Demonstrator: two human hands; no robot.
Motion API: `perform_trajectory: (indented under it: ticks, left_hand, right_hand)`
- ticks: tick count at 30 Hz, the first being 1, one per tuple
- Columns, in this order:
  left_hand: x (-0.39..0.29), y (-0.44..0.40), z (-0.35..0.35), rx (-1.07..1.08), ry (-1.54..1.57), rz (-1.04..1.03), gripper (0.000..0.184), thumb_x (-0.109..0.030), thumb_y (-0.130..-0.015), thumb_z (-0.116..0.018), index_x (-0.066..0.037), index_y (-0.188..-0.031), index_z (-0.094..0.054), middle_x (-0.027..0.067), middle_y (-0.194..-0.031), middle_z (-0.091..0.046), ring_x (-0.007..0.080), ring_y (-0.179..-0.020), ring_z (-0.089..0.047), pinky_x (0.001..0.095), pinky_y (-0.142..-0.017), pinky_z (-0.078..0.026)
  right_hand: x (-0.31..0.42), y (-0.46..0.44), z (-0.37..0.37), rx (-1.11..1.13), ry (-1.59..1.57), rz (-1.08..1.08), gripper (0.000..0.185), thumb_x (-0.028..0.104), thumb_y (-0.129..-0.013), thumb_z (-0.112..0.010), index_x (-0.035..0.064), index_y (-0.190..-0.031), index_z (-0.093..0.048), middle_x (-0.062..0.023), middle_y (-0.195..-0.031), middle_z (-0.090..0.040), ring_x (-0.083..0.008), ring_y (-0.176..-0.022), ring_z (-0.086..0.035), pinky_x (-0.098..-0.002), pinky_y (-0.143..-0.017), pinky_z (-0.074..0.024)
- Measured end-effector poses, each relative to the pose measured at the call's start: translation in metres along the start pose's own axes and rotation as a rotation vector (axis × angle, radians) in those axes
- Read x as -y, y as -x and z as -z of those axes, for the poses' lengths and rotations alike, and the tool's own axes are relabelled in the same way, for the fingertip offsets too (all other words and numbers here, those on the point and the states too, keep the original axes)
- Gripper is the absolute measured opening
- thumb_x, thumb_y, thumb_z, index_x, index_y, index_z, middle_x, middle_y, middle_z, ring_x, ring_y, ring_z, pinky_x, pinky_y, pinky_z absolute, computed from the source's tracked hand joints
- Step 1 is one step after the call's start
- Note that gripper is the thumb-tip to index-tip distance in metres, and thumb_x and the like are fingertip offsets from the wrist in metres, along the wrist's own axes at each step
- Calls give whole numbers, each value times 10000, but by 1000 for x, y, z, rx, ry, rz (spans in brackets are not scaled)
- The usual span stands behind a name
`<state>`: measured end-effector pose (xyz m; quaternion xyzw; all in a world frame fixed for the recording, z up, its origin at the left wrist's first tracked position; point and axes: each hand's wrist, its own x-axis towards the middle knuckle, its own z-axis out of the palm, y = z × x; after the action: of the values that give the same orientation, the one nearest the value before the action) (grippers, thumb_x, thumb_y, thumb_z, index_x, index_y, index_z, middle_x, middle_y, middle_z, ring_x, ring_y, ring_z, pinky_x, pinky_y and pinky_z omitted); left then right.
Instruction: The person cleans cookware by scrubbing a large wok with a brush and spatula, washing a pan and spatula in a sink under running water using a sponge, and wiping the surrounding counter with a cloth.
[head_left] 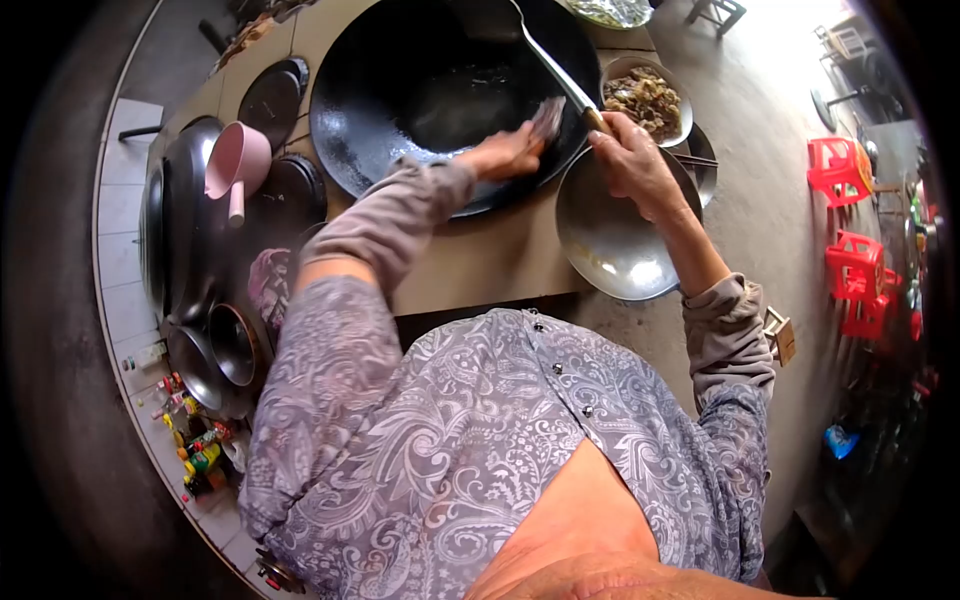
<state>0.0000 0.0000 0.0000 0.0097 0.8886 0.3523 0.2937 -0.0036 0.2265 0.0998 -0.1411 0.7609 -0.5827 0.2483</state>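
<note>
A large black wok (pixel 360 150) fills the top middle of the head view, with a wet sheen on its inner wall. Inside it, my left hand (pixel 505 155) is closed on a crumpled cloth (pixel 548 118), pressed near the wok's right wall. My right hand (pixel 637 165) grips the wooden handle end of a long metal wok spatula (pixel 556 68). The spatula slants up and left across the wok, its broad head at the far side. Below my right hand sits a wide metal bowl (pixel 620 262), partly hidden by that hand and forearm.
A bowl (pixel 685 110) of cooked food stands right of the wok, with chopsticks (pixel 697 160) nearby. Left are a pink dipper (pixel 240 160), dark round lids (pixel 272 105), metal pans (pixel 195 365) and a pink cloth (pixel 270 285). Red stools (pixel 840 170) stand on the floor far right.
</note>
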Motion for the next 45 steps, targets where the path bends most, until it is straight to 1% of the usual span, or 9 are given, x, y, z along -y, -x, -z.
perform_trajectory:
  ticks: [5,9,19,26,31,33,36,41,45]
  left_hand:
    - [118,131,31,78,-499,-148,406,-223,-799,-545,-74,-1155,-419,206,-912,-611,346,-886,-604,425,-781,-477]
    - [186,109,87,-270,-962,327,336,-141,-800,-531,-73,-1115,-436,191,-938,-624,334,-887,-621,446,-761,-485]
    - [117,83,73,-100,-627,193,467,-257,-742,-592,-81,-1116,-376,243,-897,-620,407,-874,-597,472,-767,-477]
    - [184,104,121,-537,-885,496,422,-102,-823,-505,-34,-1213,-357,256,-965,-584,389,-869,-616,459,-684,-526]
    - [248,-16,122,-657,-832,409,468,-153,-820,-533,-120,-1243,-336,237,-1058,-543,369,-922,-606,486,-650,-529]
    - [220,-58,120,-779,-602,220,260,-233,-833,-510,-203,-1090,-490,179,-879,-614,322,-703,-642,407,-583,-509]
    - [197,-103,104,-387,-250,132,419,-254,-791,-586,-157,-1164,-420,206,-907,-608,366,-831,-618,459,-657,-485]
    - [148,-27,121,-35,-732,-63,477,-242,-746,-616,-153,-1151,-380,216,-935,-601,373,-862,-605,449,-729,-482]
    - [157,36,178,-196,-844,39,468,-253,-745,-621,-174,-1143,-389,210,-948,-600,371,-857,-609,456,-718,-490]
  right_hand:
    - [-16,1,-41,160,-692,-446,90,132,-865,-507,53,-873,-464,4,-683,-436,-48,-490,-399,-181,-376,-307]
    - [-24,-4,-53,138,-901,-665,116,107,-870,-485,26,-809,-429,-20,-688,-427,-43,-482,-366,-158,-375,-288]
    - [-27,-17,-62,161,-1148,-986,131,83,-864,-429,-20,-889,-353,-82,-747,-434,-36,-482,-360,-138,-364,-323]
    - [-39,-51,-128,189,-1307,-1060,222,160,-902,-393,-56,-850,-395,29,-574,-334,-31,-437,-315,-150,-353,-282]
    - [-32,-15,-115,214,-1421,-1039,226,146,-909,-401,-77,-871,-399,31,-596,-324,-19,-464,-317,-134,-362,-276]
    - [-26,0,-105,153,-1471,-1052,241,154,-923,-394,-83,-883,-402,19,-632,-344,-10,-479,-318,-135,-364,-278]
    - [-25,7,-109,66,-1440,-1027,246,159,-921,-401,-85,-885,-411,29,-608,-335,-14,-477,-317,-136,-368,-280]
    - [-41,-29,-123,37,-1392,-973,236,151,-914,-407,-83,-884,-417,43,-572,-319,-25,-467,-320,-150,-379,-281]
    - [-44,-44,-136,42,-1326,-981,226,143,-918,-404,-80,-878,-418,30,-590,-338,-31,-461,-314,-153,-385,-279]
